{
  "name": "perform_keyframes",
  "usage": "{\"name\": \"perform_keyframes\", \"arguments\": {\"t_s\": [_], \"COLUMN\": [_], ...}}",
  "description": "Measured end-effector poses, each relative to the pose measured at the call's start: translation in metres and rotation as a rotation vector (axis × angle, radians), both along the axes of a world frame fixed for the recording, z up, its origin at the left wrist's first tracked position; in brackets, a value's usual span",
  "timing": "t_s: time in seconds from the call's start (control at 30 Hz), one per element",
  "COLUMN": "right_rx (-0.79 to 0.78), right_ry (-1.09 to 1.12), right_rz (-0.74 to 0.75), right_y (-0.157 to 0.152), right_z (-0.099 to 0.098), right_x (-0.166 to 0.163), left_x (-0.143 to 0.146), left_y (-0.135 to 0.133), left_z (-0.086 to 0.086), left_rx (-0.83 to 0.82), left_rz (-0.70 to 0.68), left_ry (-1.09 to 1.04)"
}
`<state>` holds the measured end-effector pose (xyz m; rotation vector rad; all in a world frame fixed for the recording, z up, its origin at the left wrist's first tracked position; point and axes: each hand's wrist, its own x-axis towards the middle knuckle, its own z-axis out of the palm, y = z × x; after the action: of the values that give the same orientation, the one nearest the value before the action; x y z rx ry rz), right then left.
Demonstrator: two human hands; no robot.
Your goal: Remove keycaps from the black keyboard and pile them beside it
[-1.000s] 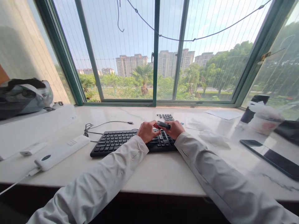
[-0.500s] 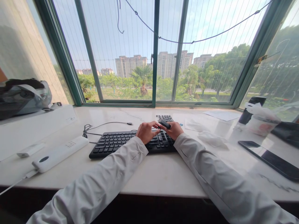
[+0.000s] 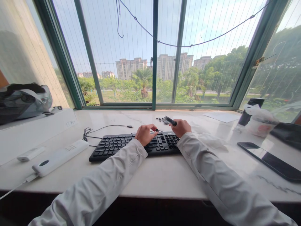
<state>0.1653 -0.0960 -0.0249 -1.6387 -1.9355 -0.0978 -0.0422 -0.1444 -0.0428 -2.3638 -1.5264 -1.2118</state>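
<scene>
A black keyboard (image 3: 117, 144) lies on the white marble sill (image 3: 152, 175) in front of me. My left hand (image 3: 145, 134) rests curled on the keyboard's right half, pinching a small dark piece at its fingertips near a thin cable. My right hand (image 3: 180, 127) is closed around a slim black tool (image 3: 170, 121), held just above the keyboard's far right end. Several loose black keycaps (image 3: 161, 119) lie on the sill just beyond my hands. Both arms wear white sleeves.
A white power strip (image 3: 60, 156) and a small white adapter (image 3: 30, 153) lie at left, with a helmet (image 3: 23, 100) on a white box. A black cable (image 3: 103, 128) trails behind the keyboard. At right: a phone (image 3: 270, 160), a cup (image 3: 260, 121), crumpled plastic (image 3: 211, 139), paper (image 3: 222, 116).
My hands have parted: the right one carried the black tool up and to the right, away from the left hand, which stays on the keyboard. The view has shifted slightly.
</scene>
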Motion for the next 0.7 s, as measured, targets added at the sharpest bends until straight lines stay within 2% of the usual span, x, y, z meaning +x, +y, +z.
{"name": "perform_keyframes", "arguments": {"t_s": [0.17, 0.33, 0.5, 0.6, 0.7], "right_rx": [-0.117, -0.196, -0.206, -0.219, -0.233], "right_ry": [-0.088, -0.121, -0.147, -0.145, -0.136], "right_rz": [-0.213, -0.224, -0.195, -0.178, -0.171], "right_y": [0.013, 0.016, 0.015, 0.016, 0.017], "right_z": [-0.002, -0.007, -0.007, -0.008, -0.01], "right_x": [0.026, 0.028, 0.026, 0.027, 0.028], "left_x": [-0.003, -0.006, -0.005, 0.0, 0.009], "left_y": [0.004, 0.003, 0.007, 0.024, 0.056], "left_z": [-0.003, 0.001, 0.011, 0.022, 0.03], "left_rx": [0.012, 0.013, 0.039, 0.016, -0.025], "left_rz": [0.013, 0.057, 0.116, 0.095, 0.096], "left_ry": [0.06, 0.077, 0.139, 0.259, 0.353]}}
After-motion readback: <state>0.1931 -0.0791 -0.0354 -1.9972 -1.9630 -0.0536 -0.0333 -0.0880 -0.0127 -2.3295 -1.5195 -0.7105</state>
